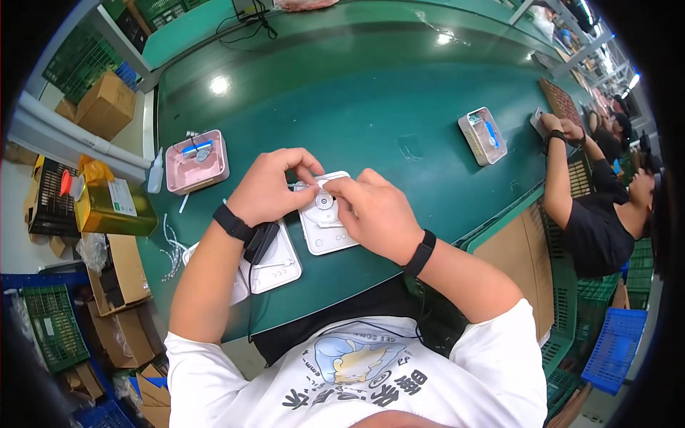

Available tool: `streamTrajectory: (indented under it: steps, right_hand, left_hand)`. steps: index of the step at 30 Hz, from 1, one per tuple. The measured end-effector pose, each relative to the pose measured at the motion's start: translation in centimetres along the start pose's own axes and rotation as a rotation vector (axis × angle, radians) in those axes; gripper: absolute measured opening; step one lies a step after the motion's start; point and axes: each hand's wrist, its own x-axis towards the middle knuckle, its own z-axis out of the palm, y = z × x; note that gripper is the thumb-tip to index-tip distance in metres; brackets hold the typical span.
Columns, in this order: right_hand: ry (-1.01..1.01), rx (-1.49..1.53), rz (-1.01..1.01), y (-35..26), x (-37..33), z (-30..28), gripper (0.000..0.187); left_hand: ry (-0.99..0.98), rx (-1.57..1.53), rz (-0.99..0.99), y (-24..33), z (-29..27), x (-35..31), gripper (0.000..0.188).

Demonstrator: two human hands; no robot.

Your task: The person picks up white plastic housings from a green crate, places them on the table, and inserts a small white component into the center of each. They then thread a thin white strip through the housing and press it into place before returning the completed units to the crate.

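Observation:
A white rectangular panel with rounded corners [330,239] lies on the green table in front of me. Near its middle is a round white part [325,201]. My left hand [275,187] is at the panel's upper left, with thumb and fingers pinched on a thin white wire. Over the panel's right side, my right hand [378,217] is closed, fingertips beside the round part; what they grip is hidden. Another white panel [285,267] lies under my left forearm, with a black handheld device [262,242] resting on it.
Left of my hands stand a pink box [198,178] with small parts, a small bottle [155,173] and loose white wires [171,250]. A yellow can [118,205] is beyond the table edge. Another open box [483,135] sits at right, near a co-worker's hands [560,127].

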Motion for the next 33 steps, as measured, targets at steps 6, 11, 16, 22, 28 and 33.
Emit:
streamTrajectory:
  steps: [6,11,16,22,28,33]
  right_hand:
    - [-0.058,-0.138,-0.082,-1.0,-0.3,-0.7,0.047]
    - [-0.082,-0.107,-0.114,-0.5,0.0,-0.4,0.049]
    - [-0.041,-0.121,-0.181,-0.6,0.8,-0.4,0.047]
    - [-0.041,-0.102,-0.105,-0.3,0.6,0.3,0.025]
    - [0.016,-0.075,-0.095,-1.7,0.3,0.8,0.016]
    - [0.080,-0.151,-0.063,-4.3,0.4,2.3,0.018]
  left_hand:
    - [-0.047,0.106,-0.051,0.6,-1.2,-0.6,0.018]
    - [-0.124,-0.030,-0.013,0.4,-1.6,-1.0,0.018]
    - [-0.122,-0.141,-0.140,-0.1,-1.7,-0.5,0.018]
    - [-0.074,0.036,0.067,-2.3,-0.2,-0.3,0.018]
    - [-0.198,-0.060,-0.052,-2.9,0.2,0.2,0.017]
    - [-0.172,-0.133,-0.012,-4.7,0.3,0.0,0.023]
